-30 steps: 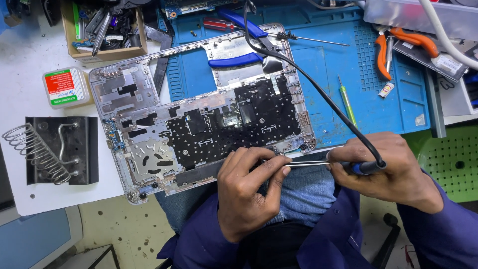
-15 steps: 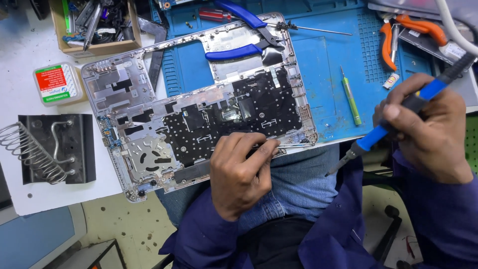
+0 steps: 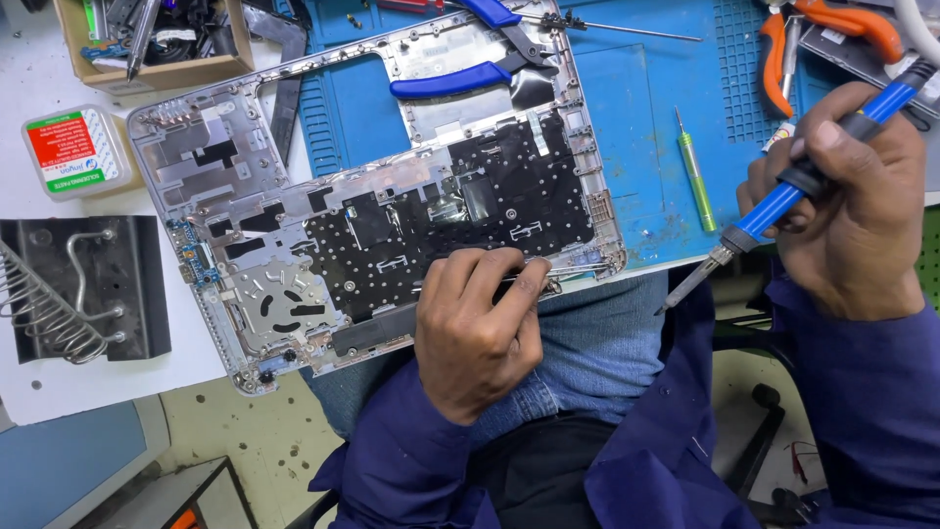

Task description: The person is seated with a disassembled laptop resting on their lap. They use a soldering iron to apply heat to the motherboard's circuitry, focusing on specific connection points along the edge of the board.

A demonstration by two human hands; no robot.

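While the left hand [image 3: 477, 328] presses its fingertips on the near edge of the laptop palmrest frame [image 3: 377, 211], the right hand [image 3: 852, 211] holds a blue soldering iron [image 3: 798, 186] off to the side — grip closed round the handle, tip pointing down and well apart from the frame. Judging by the bare, stripped shell with only the black keyboard backing [image 3: 441, 230] in place, disassembly looks far along — work at the near edge seems unfinished. It lies half on the desk [image 3: 59, 83], half over the lap.

Orange pliers [image 3: 832, 29] cut off at top.
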